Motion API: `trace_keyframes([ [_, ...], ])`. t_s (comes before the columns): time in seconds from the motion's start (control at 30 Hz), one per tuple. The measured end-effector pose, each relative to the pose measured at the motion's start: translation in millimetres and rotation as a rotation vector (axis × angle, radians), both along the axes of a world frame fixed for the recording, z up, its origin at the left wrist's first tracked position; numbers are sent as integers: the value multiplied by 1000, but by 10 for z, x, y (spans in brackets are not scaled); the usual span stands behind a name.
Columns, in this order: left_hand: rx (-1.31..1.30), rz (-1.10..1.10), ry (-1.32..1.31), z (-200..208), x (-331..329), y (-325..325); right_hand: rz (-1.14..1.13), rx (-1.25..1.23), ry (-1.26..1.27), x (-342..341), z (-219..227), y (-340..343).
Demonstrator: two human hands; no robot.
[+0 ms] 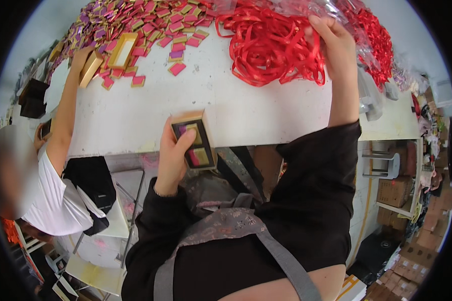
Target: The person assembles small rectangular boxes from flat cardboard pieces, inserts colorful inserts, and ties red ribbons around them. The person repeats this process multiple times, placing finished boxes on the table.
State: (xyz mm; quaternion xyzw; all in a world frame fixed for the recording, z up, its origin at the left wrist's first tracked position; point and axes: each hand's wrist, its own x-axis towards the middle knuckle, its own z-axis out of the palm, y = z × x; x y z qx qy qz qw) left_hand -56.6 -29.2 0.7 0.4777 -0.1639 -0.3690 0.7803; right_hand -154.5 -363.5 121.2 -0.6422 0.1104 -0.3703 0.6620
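My left hand (173,153) grips a small gold-edged box (209,145) with a dark, windowed front, held tilted just in front of the table's near edge. Purple, gold and pink pieces show inside it, and my thumb lies across its front. At the far right, my right hand (336,45) reaches to the edge of a tangled heap of red ribbons (266,47). Its fingers are closed at the ribbon loops, and a strand hangs down beside the palm.
Many small pink, purple and gold pieces (150,22) are heaped on the white table (150,110). An open gold box (123,50) stands among them. At left, a co-worker's hand (80,57) holds another gold box (91,69). More red ribbon (376,45) and clear plastic lie at far right.
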Motion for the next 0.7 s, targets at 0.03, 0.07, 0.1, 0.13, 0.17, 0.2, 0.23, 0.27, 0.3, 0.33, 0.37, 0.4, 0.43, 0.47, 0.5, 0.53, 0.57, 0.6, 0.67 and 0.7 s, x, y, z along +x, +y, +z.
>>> trace_keyframes([
  [0.03, -5, -2, -33, 91, -14, -85, -36, -81, 18, -39, 112, 52],
  [0.07, -12, -5, -65, 150, -50, -135, -72, -164, 37, -77, 202, 108],
  [0.1, 14, 17, -140, 197, -28, -128, -50, -160, 47, 69, 285, 135],
  [0.13, 8, 15, -167, 242, -49, -137, -60, -149, 87, 79, 342, 223],
  [0.17, 2, 13, -195, 296, -59, -161, -71, -138, 128, 80, 380, 325],
  [0.2, -24, 4, -224, 344, -43, -229, -91, -146, 166, 63, 447, 407],
  [0.23, -19, 13, -269, 366, -32, -247, -56, -85, 185, 45, 433, 517],
  [0.27, -23, 32, -352, 382, 3, -305, -10, -118, 223, 32, 419, 609],
  [0.3, -23, 47, -432, 393, 42, -380, 33, -146, 263, 5, 389, 713],
  [0.33, -19, 66, -518, 415, 82, -454, 83, -173, 297, 6, 349, 815],
  [0.37, -31, 93, -582, 480, 73, -531, 110, -158, 307, 19, 304, 938],
  [0.4, -103, 66, -530, 556, 64, -610, 138, -140, 314, 46, 251, 1057],
  [0.43, -47, 59, -651, 568, 48, -665, 169, -131, 291, 66, 170, 1138],
  [0.47, 10, 53, -770, 574, 33, -701, 144, -170, 234, 127, 63, 1218],
  [0.5, 56, 83, -824, 550, 18, -730, 165, -173, 245, 159, 54, 1305],
  [0.53, 102, 113, -878, 532, 0, -750, 187, -177, 256, 187, 47, 1386],
  [0.57, 102, 104, -730, 542, -30, -755, 243, -41, 245, 233, 15, 1445],
  [0.6, 86, 139, -731, 525, -33, -756, 253, -34, 311, 239, 0, 1469],
  [0.67, 56, 209, -732, 478, -36, -754, 237, -55, 237, 282, -143, 1534],
  [0.7, 82, 203, -702, 498, -63, -727, 221, -147, 244, 303, -171, 1544],
])
